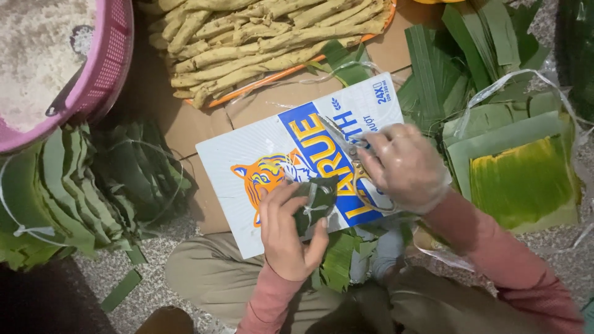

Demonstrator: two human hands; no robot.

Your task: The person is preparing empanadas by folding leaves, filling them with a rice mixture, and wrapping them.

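the left hand (pixel 286 230) clamps its fingers on a leaf parcel (pixel 314 203) over the flattened carton (pixel 260 154). the right hand (pixel 403 166), gloved, grips scissors (pixel 346 148) at it. trimming step, it seems; the next snip needs a steady parcel.

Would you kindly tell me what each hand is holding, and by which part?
The left hand grips a small leaf-wrapped parcel by its lower end; the right hand holds scissors by the handles.
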